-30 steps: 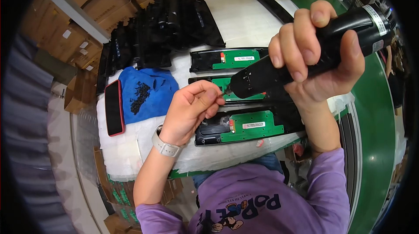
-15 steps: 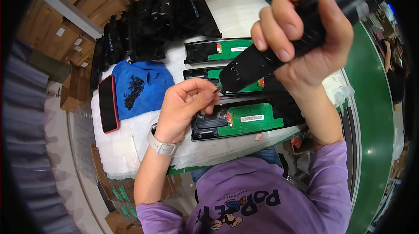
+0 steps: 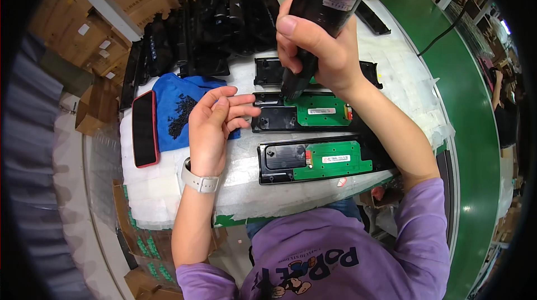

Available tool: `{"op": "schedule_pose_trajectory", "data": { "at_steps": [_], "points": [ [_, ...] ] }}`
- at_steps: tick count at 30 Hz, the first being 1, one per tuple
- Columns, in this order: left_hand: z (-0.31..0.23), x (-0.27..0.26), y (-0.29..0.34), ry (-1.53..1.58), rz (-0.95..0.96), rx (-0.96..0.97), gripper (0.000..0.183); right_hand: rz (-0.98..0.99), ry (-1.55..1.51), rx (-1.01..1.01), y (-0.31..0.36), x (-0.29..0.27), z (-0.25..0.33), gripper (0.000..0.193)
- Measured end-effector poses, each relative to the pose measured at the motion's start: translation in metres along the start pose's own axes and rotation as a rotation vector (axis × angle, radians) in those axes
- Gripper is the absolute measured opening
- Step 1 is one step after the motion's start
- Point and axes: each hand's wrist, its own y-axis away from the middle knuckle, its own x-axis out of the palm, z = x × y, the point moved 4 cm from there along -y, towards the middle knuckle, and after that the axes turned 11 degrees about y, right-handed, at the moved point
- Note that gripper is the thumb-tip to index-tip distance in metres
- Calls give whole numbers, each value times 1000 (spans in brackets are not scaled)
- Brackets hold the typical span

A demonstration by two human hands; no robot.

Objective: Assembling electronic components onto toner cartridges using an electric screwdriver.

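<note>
Driver (image 3: pixel 319 6) now brought to mid case (image 3: pixel 274 116)

Driver has been swung near-upright in R hand (image 3: pixel 327 57), fingers wrapped round it; its nose, at L hand (image 3: pixel 210 126) a moment ago, is now set by the top-left corner of the mid case's green board (image 3: pixel 305 112), contact can't be told. L hand has been drawn back, fingers loosely spread, nothing seen pinched; work is judged shifted to the board. Near case (image 3: pixel 278 157) is also fitted w/ a board; far case (image 3: pixel 268 73) is part hidden by R hand. Small black bits (image 3: pixel 180 116), prob. screws, are heaped on blue cloth (image 3: pixel 165 96) beside phone (image 3: pixel 145 129).
</note>
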Motion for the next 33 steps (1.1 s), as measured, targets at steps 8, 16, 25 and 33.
{"op": "schedule_pose_trajectory", "data": {
  "at_steps": [8, 16, 25, 33],
  "points": [
    [9, 0, 0, 19, 170, -143, 22, 92, -60, 24, -12, 7, -13, 20],
    [19, 2, -3, -69, 53, -79, 9, 138, -59, 40, -10, 11, -12, 23],
    [21, 10, 8, -65, 108, -31, 12, 166, -235, -20, 2, -4, 13, 22],
    [25, 36, 24, -93, 219, -76, 13, 6, -471, -149, 30, -29, 50, 38]
  ]
}}
